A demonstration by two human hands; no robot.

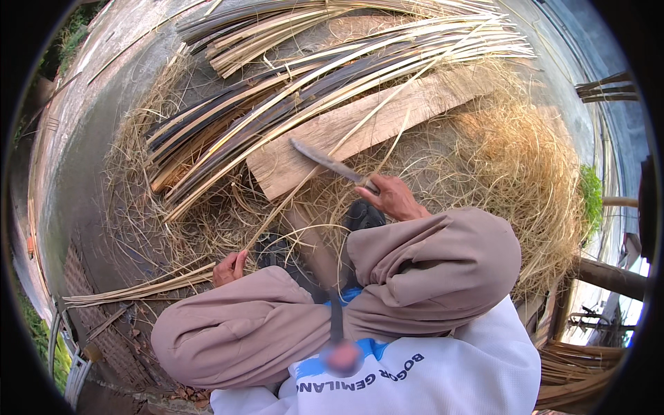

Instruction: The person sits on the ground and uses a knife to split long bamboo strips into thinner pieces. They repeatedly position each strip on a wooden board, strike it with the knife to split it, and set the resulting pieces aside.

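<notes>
My right hand (394, 198) is closed around the handle of a knife (321, 159), whose long blade points up and left over the edge of a wooden plank (429, 104). A long pale split bamboo strip (377, 111) runs diagonally across the plank and meets the blade. Its near end reaches my left hand (229, 268), where thumb and fingers pinch it beside my left knee. Thin curled shavings (308, 232) hang between the hands. Right by my left hand, a small bundle of pale strips (145, 289) lies on the ground.
Beyond the plank lies a large bundle of dark and pale bamboo strips (297, 97), with another bundle (277, 38) farther back. Heaped fine shavings (526, 180) cover the ground at right. A wooden pole (612, 279) juts in at the right edge. My bent knees frame the near side.
</notes>
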